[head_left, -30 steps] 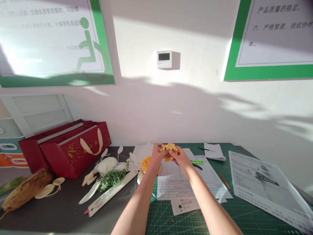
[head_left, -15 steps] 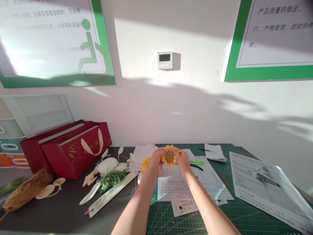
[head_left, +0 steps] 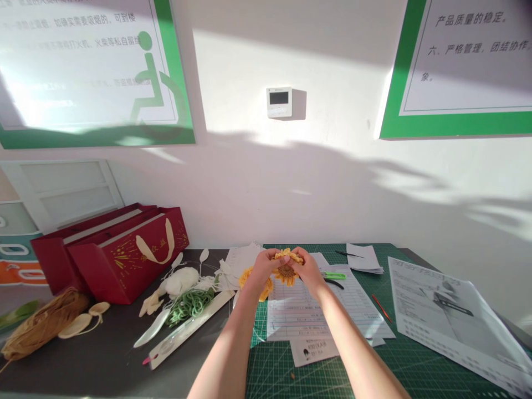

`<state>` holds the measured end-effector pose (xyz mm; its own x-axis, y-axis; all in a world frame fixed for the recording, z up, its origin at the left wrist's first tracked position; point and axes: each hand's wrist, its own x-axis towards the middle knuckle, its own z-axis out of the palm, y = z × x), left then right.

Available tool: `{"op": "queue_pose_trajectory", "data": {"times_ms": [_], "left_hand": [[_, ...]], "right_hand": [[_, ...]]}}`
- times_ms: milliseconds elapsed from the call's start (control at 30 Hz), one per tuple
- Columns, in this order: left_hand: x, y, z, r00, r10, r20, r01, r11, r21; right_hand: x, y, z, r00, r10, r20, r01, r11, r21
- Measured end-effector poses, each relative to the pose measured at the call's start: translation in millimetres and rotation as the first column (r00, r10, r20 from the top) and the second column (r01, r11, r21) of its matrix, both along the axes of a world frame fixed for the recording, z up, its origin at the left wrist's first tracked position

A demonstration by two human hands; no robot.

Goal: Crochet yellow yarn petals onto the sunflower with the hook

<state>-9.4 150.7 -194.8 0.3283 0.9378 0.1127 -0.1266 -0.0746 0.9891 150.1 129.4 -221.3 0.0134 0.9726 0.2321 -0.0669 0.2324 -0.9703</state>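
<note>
Between my two hands is a crocheted sunflower with yellow petals and a brown centre, held above the papers. My left hand pinches its left side, the thumb lying across the front. At the right side, my right hand grips the petals with thumb and fingers closed. Yellow yarn lies beside and partly behind my left wrist. Just right of my right hand are a green-handled cutter and a black curved tool, partly hidden by the hand.
Printed sheets lie on a green cutting mat. At left are green yarn, a ruler, white yarn, brown yarn and red gift bags. A red pen and a large sheet lie right.
The sunflower has tilted, its face turning downward, and both thumbs have moved across its front. My hands stay in nearly the same place.
</note>
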Motion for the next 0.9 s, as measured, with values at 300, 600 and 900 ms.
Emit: {"op": "queue_pose_trajectory", "data": {"times_ms": [300, 600, 900], "left_hand": [[7, 4, -6.1, 0.987, 0.111, 0.113, -0.105, 0.993, -0.059], [7, -2, 1.7, 0.998, 0.043, 0.049, -0.045, 0.998, 0.041], [17, -6, -6.6, 0.998, 0.051, 0.028, -0.053, 0.995, 0.088]], "right_hand": [[0, 3, -3.2, 0.975, 0.157, -0.155, -0.166, 0.985, -0.048], [6, 5, -4.5, 0.996, 0.015, -0.089, -0.018, 0.999, -0.031], [-11, 9, -11.5, 0.989, -0.130, -0.071, 0.129, 0.992, -0.019]]}}
